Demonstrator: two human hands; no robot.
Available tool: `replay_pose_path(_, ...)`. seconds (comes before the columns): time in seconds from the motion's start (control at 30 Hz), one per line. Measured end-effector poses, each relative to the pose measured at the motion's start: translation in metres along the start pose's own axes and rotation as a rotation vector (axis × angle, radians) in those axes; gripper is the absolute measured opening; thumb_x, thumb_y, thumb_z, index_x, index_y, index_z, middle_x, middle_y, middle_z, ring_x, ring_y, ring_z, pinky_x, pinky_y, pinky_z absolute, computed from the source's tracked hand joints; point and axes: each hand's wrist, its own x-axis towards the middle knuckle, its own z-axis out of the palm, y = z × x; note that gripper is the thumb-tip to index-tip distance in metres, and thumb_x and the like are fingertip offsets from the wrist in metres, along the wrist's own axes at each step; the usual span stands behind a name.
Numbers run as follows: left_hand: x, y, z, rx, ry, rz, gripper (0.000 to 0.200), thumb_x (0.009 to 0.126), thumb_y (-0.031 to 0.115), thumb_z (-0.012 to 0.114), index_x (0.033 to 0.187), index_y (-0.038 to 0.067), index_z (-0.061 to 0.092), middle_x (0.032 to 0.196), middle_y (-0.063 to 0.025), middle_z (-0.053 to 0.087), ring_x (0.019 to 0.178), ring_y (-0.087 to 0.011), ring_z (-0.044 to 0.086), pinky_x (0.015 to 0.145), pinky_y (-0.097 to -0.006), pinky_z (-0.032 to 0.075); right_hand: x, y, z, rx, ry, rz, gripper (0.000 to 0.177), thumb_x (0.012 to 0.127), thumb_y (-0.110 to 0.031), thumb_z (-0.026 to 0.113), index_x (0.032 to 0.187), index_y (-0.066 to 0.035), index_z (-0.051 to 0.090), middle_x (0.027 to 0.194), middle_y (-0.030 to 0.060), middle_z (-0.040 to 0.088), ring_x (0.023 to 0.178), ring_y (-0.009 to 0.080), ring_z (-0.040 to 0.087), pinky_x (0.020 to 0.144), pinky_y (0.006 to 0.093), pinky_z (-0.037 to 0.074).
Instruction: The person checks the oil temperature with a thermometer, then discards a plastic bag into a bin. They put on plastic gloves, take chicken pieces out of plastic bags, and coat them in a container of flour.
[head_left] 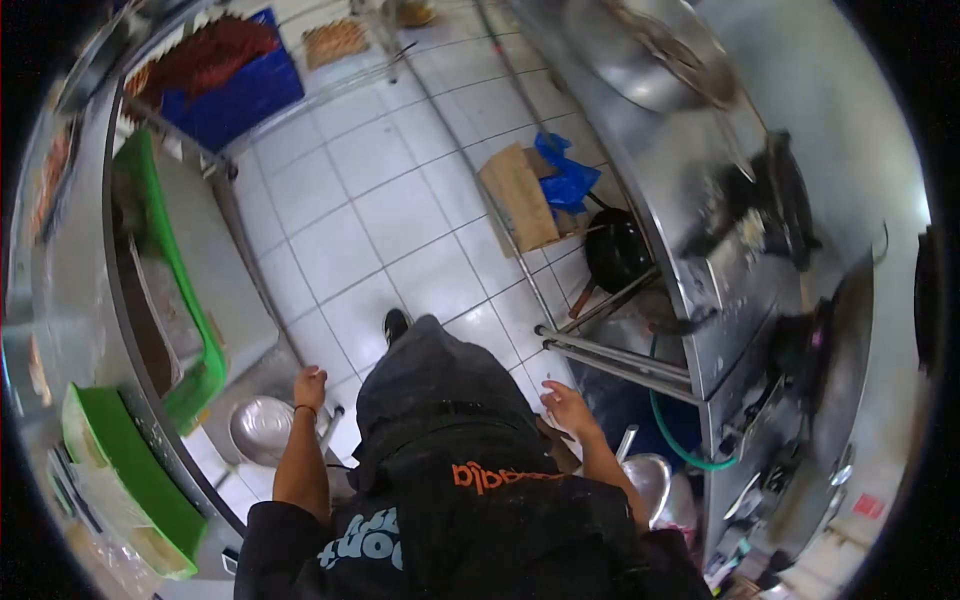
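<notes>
I look straight down at my own dark apron and trousers while standing on a white tiled floor (pixel 380 210). My left hand (pixel 310 385) hangs at my side with the fingers curled loosely, above a steel bowl (pixel 262 428) on a low shelf; it holds nothing. My right hand (pixel 568 408) is out to the other side with its fingers spread, empty, near the steel legs (pixel 610 352) of the cooking counter.
A steel stove counter (pixel 700 190) with a large wok (pixel 640 55) and dark pans runs along the right. Under it sit a black pan (pixel 615 250), cardboard (pixel 520 195) and a blue bag (pixel 565 175). Left is a steel table (pixel 115 300) with green trays (pixel 180 290); a blue crate (pixel 240 85) lies far back.
</notes>
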Motion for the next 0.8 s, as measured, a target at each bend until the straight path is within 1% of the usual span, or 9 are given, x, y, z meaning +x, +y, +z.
replay_pose_path(0.13,-0.007,-0.038,0.016,-0.075,0.002,0.170,0.037,0.071,0.025,0.057,0.099,0.001,0.054,0.087,-0.0162,0.059,0.082,-0.0250,0.056,0.073,-0.0321,0.043,0.068,0.003,0.001,-0.348,-0.049,0.044,0.032,0.078,-0.020,0.054,0.107,-0.006,0.052,0.076,0.0092,0.058,0.062,0.0142,0.054,0.060,0.0267,0.044)
replay_pose_path(0.33,-0.019,-0.014,0.007,-0.175,-0.113,-0.335,0.038,0.070,0.026,0.058,0.100,0.002,0.054,0.088,-0.0154,0.058,0.082,-0.0235,0.055,0.075,-0.0324,0.042,0.149,-0.081,-0.010,-0.440,0.016,0.016,0.035,0.073,-0.025,0.055,0.104,-0.009,0.053,0.088,0.0148,0.059,0.085,0.0257,0.056,0.076,0.0324,0.043)
replay_pose_path(0.4,-0.013,-0.014,0.011,-0.119,-0.091,-0.317,0.038,0.070,0.027,0.058,0.098,0.002,0.054,0.089,-0.0147,0.057,0.082,-0.0234,0.055,0.075,-0.0311,0.043,0.186,-0.126,-0.007,-0.596,0.073,-0.131,0.036,0.072,-0.023,0.056,0.105,-0.009,0.053,0.086,0.0163,0.059,0.082,0.0262,0.057,0.073,0.0328,0.044)
replay_pose_path(0.47,-0.021,0.041,-0.004,-0.213,0.059,-0.199,0.039,0.072,0.025,0.055,0.101,-0.001,0.051,0.089,-0.0168,0.058,0.082,-0.0231,0.056,0.073,-0.0306,0.044,0.201,-0.219,-0.007,-0.465,-0.071,0.123,0.037,0.071,-0.019,0.056,0.106,-0.007,0.051,0.083,0.0173,0.058,0.073,0.0265,0.058,0.069,0.0333,0.044)
replay_pose_path(0.5,-0.019,0.049,0.000,-0.430,0.028,-0.357,0.039,0.073,0.023,0.054,0.104,-0.001,0.049,0.089,-0.0176,0.058,0.084,-0.0226,0.056,0.073,-0.0305,0.044,0.236,-0.218,-0.008,-0.565,-0.156,-0.035,0.040,0.070,-0.016,0.055,0.108,-0.006,0.049,0.084,0.0181,0.058,0.074,0.0267,0.058,0.069,0.0335,0.044)
replay_pose_path(0.63,-0.001,0.112,-0.016,-0.490,0.352,-0.272,0.037,0.073,0.024,0.057,0.103,0.004,0.050,0.087,-0.0118,0.059,0.081,-0.0231,0.056,0.072,-0.0319,0.043,0.405,-0.217,-0.003,-0.797,-0.468,-0.563,0.043,0.067,-0.010,0.054,0.108,-0.002,0.048,0.084,0.0200,0.058,0.076,0.0275,0.057,0.072,0.0329,0.044)
replay_pose_path(0.73,-0.007,0.175,-0.065,-0.556,0.492,-0.227,0.034,0.077,0.020,0.056,0.106,0.004,0.048,0.082,-0.0051,0.057,0.071,-0.0130,0.053,0.067,-0.0267,0.043,0.402,-0.359,0.027,-0.891,-0.530,-0.474,0.039,0.068,-0.011,0.055,0.106,-0.001,0.049,0.080,0.0188,0.059,0.076,0.0276,0.057,0.072,0.0335,0.044)
replay_pose_path(0.77,-0.008,0.180,-0.069,-0.625,0.542,-0.255,0.034,0.077,0.020,0.056,0.106,0.004,0.048,0.082,-0.0048,0.057,0.071,-0.0122,0.052,0.066,-0.0262,0.043,0.457,-0.356,0.036,-0.844,-0.560,-0.657,0.038,0.072,-0.009,0.055,0.108,0.000,0.047,0.069,0.0085,0.055,0.060,0.0140,0.054,0.051,0.0277,0.045)
replay_pose_path(0.8,-0.009,0.182,-0.068,-0.697,0.587,-0.281,0.033,0.078,0.020,0.056,0.106,0.005,0.048,0.081,-0.0044,0.056,0.070,-0.0114,0.052,0.066,-0.0256,0.042,0.459,-0.385,0.042,-0.818,-0.571,-0.657,0.038,0.072,-0.009,0.055,0.109,0.000,0.046,0.069,0.0085,0.055,0.059,0.0139,0.054,0.050,0.0271,0.044)
